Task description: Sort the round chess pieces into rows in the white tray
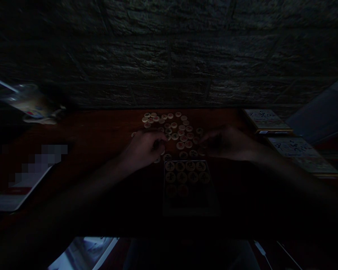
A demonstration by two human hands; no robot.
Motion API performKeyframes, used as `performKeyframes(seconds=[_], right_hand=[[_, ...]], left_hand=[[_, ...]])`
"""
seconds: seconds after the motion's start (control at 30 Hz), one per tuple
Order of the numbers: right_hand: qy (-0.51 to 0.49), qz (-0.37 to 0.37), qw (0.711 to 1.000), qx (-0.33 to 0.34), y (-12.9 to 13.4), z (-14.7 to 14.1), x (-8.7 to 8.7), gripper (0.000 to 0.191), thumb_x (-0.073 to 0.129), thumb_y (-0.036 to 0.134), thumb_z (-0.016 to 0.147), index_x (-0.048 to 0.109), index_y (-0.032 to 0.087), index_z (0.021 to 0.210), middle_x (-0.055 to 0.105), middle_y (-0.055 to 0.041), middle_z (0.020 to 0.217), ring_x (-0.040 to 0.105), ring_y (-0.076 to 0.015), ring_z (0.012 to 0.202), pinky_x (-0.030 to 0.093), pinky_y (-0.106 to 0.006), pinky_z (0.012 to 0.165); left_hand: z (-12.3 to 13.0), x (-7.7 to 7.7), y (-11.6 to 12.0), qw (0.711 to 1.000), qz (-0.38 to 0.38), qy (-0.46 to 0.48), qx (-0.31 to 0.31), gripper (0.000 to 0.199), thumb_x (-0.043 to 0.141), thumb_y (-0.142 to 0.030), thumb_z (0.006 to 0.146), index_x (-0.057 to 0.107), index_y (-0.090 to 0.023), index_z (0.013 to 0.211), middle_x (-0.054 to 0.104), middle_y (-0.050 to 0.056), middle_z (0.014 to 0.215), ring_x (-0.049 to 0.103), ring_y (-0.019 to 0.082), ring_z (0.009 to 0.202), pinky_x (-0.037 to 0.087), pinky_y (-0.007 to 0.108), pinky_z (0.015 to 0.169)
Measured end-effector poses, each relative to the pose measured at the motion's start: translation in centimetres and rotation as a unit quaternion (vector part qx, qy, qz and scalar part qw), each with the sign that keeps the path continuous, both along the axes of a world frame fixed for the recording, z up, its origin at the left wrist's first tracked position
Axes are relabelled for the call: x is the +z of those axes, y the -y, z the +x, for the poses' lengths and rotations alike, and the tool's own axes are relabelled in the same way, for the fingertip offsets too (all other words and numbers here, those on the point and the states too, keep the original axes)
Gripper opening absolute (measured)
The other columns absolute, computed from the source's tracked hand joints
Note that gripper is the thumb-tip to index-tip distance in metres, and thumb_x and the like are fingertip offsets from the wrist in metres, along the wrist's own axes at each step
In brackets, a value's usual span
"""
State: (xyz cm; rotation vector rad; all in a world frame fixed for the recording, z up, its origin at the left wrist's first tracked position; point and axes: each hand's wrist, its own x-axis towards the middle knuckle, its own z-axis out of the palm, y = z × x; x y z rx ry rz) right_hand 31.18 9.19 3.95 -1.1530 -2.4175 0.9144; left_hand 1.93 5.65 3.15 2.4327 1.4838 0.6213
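Round wooden xiangqi pieces (181, 132), marked in red or dark characters, lie scattered on the dark reddish table; several show a plain face. My left hand (146, 146) is at their left side, fingers bent, with a gap between thumb and index finger. Its index fingertip is at a dark-marked piece (168, 137). From the right, my right hand (225, 142) reaches in low, fingertips beside a piece (196, 140); shadow hides part of its fingers. Between my forearms sits a shallow box (214, 202) with rows of pieces (181, 177) laid flat, characters up.
Two patterned boxes (266, 119) (304, 153) lie at the right. A lidded drink cup (33, 103) with a straw stands at the far left, and a flat pale device or card (25, 187) lies nearer. A rough stone wall (169, 56) rises behind the table. The light is very dim.
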Motion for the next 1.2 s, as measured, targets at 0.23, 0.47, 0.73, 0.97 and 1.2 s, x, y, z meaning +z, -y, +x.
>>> performKeyframes(seconds=[0.23, 0.47, 0.73, 0.97, 1.2], right_hand=[[0.059, -0.008, 0.998, 0.026, -0.2, 0.3, 0.1, 0.025, 0.073, 0.032, 0.082, 0.08, 0.027, 0.106, 0.081, 0.0014, 0.1, 0.075, -0.0193, 0.083, 0.056, -0.028, 0.069], [0.052, -0.018, 0.998, 0.027, -0.2, 0.5, -0.4, 0.018, 0.074, 0.028, 0.081, 0.079, 0.026, 0.098, 0.08, 0.0016, 0.093, 0.074, -0.0187, 0.079, 0.054, -0.028, 0.066], [0.051, 0.027, 0.998, 0.035, 0.1, 0.2, -0.3, 0.006, 0.072, 0.026, 0.083, 0.076, 0.022, 0.087, 0.076, 0.0006, 0.081, 0.07, -0.0156, 0.068, 0.047, -0.026, 0.058], [0.029, 0.079, 0.996, 0.014, 0.1, 0.0, -0.1, 0.012, 0.075, 0.035, 0.085, 0.078, 0.024, 0.084, 0.077, 0.0005, 0.081, 0.069, -0.0161, 0.067, 0.045, -0.027, 0.058], [-0.183, 0.033, 0.974, -0.13, 0.4, -0.9, -0.1, 0.029, 0.077, 0.048, 0.083, 0.072, 0.02, 0.087, 0.075, -0.0025, 0.073, 0.068, -0.0159, 0.059, 0.051, -0.028, 0.056]], left_hand=[[-0.1, 0.1, 0.1, 1.0, -0.002, -0.02, 0.003, 0.028, 0.053, -0.021, 0.088, 0.076, -0.018, 0.103, 0.078, 0.005, 0.097, 0.072, 0.019, 0.082, 0.051, 0.03, 0.072], [-0.1, 0.0, -0.1, 1.0, -0.003, -0.012, 0.004, 0.026, 0.054, -0.021, 0.087, 0.076, -0.018, 0.102, 0.079, 0.005, 0.096, 0.072, 0.019, 0.082, 0.05, 0.03, 0.071], [0.0, 0.0, 0.1, 1.0, 0.01, 0.007, -0.006, 0.024, 0.054, -0.023, 0.088, 0.075, -0.018, 0.098, 0.078, 0.004, 0.092, 0.071, 0.018, 0.078, 0.049, 0.029, 0.069], [0.0, 0.1, 0.2, 1.0, 0.012, 0.017, -0.002, 0.025, 0.054, -0.022, 0.087, 0.076, -0.018, 0.099, 0.079, 0.004, 0.094, 0.072, 0.018, 0.077, 0.049, 0.029, 0.068], [0.3, 0.0, 0.5, 0.997, 0.025, 0.073, -0.008, 0.023, 0.058, -0.021, 0.088, 0.075, -0.02, 0.103, 0.077, 0.002, 0.088, 0.071, 0.016, 0.074, 0.05, 0.028, 0.067]])
